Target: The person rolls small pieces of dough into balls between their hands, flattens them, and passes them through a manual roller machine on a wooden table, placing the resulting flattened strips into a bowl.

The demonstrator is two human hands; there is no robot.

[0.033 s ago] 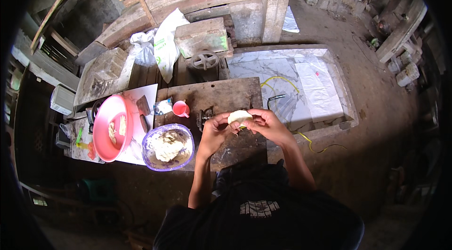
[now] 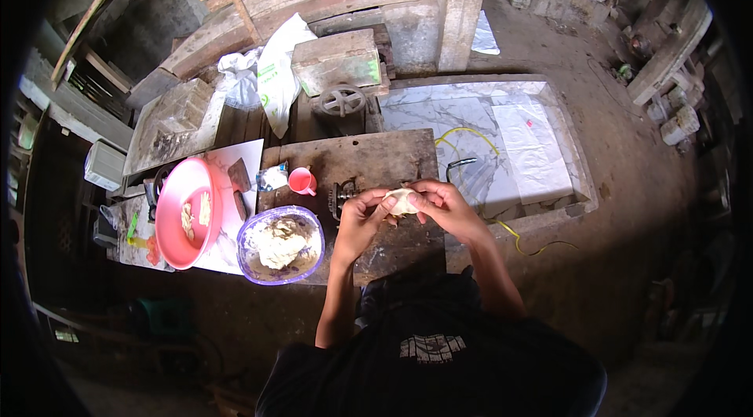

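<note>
The one pale lump of dough (image 2: 403, 200) sits where it did in the earlier frame, held above the near edge of the dark wooden board (image 2: 369, 158), and neither hand has shifted. The left hand (image 2: 359, 217) and the right hand (image 2: 441, 207) meet around it, fingers curled and pinching it from either side, both forearms rising from the lower edge with elbows bent. Beside them lie one purple bowl (image 2: 280, 245) of dough, one pink basin (image 2: 186, 213) with two pale pieces, one small red cup (image 2: 301, 180) and one small metal press (image 2: 343, 194) just beside the left hand.
</note>
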